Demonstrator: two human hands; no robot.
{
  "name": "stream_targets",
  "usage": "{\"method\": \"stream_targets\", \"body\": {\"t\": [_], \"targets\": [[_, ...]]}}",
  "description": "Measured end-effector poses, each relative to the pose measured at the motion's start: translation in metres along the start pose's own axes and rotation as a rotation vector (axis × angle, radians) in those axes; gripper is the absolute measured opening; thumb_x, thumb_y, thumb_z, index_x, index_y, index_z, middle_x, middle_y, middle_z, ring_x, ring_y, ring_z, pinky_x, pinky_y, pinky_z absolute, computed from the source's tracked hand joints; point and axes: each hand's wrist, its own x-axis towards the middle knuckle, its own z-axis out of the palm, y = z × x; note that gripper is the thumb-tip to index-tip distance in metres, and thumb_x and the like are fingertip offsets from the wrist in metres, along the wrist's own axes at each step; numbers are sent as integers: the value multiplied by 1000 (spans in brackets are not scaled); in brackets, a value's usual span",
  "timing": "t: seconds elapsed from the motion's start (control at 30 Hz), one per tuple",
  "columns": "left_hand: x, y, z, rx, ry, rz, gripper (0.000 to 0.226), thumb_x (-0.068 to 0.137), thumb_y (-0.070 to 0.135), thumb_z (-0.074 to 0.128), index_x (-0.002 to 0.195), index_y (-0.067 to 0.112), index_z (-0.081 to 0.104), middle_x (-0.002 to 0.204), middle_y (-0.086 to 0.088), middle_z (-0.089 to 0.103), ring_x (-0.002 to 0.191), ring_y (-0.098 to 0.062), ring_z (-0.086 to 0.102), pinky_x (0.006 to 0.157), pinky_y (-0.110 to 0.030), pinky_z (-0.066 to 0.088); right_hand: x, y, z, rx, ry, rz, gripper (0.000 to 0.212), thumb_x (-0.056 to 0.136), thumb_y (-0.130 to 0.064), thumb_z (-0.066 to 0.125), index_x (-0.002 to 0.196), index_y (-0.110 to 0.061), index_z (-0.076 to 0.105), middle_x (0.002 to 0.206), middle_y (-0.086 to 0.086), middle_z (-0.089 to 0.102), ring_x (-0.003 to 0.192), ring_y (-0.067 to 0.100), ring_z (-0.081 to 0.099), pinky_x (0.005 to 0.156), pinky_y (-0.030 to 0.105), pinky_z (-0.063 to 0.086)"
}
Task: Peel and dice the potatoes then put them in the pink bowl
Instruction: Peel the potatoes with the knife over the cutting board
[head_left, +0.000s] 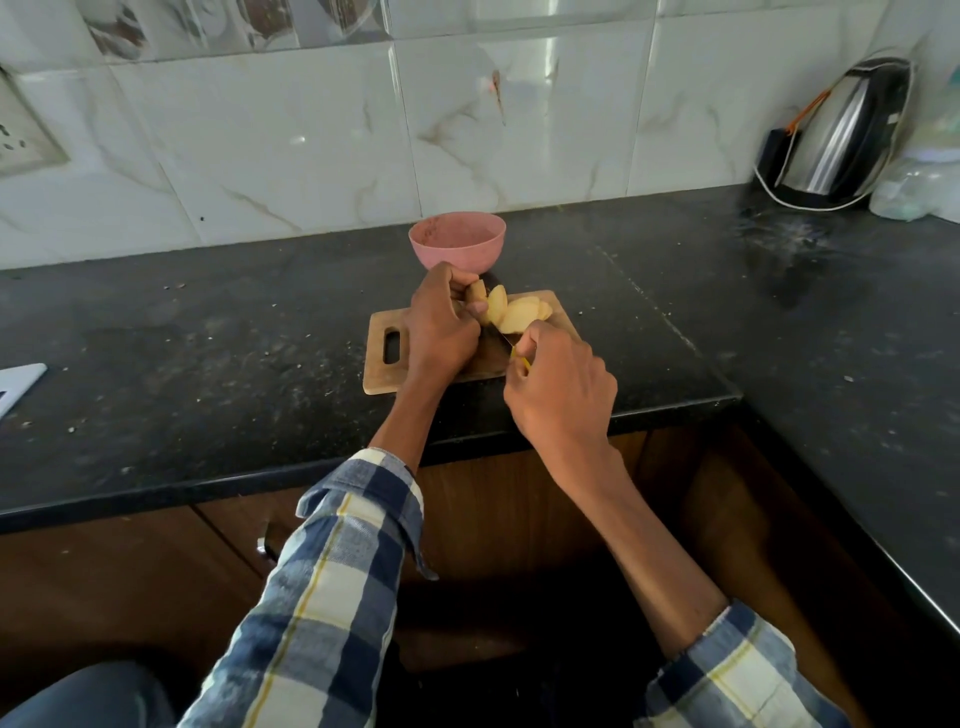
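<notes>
— What is the surface like?

— A black speckled stone table, dusty with crumbs, running into a corner under glossy white marble-patterned wall tiles. Brown wooden cabinets sit below its edge. A steel and black electric kettle stands in the far right corner.

— Any containers?

— A round matte pink bowl stands just behind a small rectangular wooden cutting board with a slot handle. What the bowl holds I cannot tell.

— And the potatoes?

— Pale yellow peeled potato slices lie fanned on the far part of the board, smooth and moist-looking.

— The hands?

— The left hand has its grip curled round the uncut end of the potato. The right hand has its grip closed round a yellow-handled knife, whose thin blade points toward the slices. Both sleeves are blue and white check.
</notes>
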Motion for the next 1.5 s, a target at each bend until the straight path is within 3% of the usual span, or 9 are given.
{"method": "stream_targets", "body": {"t": [0.3,0.43,0.5,0.67,0.97,1.13,1.27,1.5], "targets": [[-3,2,-9,30,-71,67,27,89,8,76,111,21,66,102,11,71,97,-3,67,92,-39,58,-5,-3,4,74,45,3,13,95,-25,69,102,-25,58,87,-10,58,81,15,66,69,40,58],[-4,1,-18,53,-105,93,28,89,11,78,113,19,67,107,8,71,101,-3,66,91,-24,54,-3,-3,4,92,58,20,13,96,-27,68,102,-25,57,89,-8,61,81,14,66,70,39,58],[-4,0,-21,68,-107,107,27,90,11,78,113,19,68,108,10,71,101,2,64,88,-14,50,-1,-2,3,92,75,26,13,96,-28,68,100,-25,56,89,-8,61,79,13,63,66,34,52],[-7,2,-23,45,-85,115,24,90,10,78,112,18,73,103,16,71,98,11,63,83,-4,46,7,-6,-4,63,93,10,13,99,-31,65,105,-25,56,86,-9,53,76,10,49,64,29,40],[-10,6,-19,10,-55,114,21,86,9,80,104,18,74,98,10,74,93,-3,69,87,-29,59,18,-14,-13,20,71,-41,13,99,-31,65,105,-25,54,83,-7,51,74,12,45,65,30,37],[-8,2,-22,33,-44,127,19,86,7,79,101,16,71,95,12,72,89,0,67,83,-22,57,19,-21,-6,-37,89,-80,11,99,-30,64,106,-24,57,86,-5,60,72,10,47,61,28,37],[-8,4,-23,48,-39,124,21,83,6,80,99,14,69,91,15,69,87,1,65,77,-13,51,21,-24,-5,-68,95,-121,15,100,-28,64,112,-20,61,90,1,67,80,19,65,64,33,47],[-9,5,-22,27,-20,135,20,82,3,79,93,17,69,88,11,71,82,0,66,74,-16,53,29,-33,-1,-48,59,-104,13,99,-28,66,108,-21,61,94,2,71,85,23,69,68,39,53]]}}
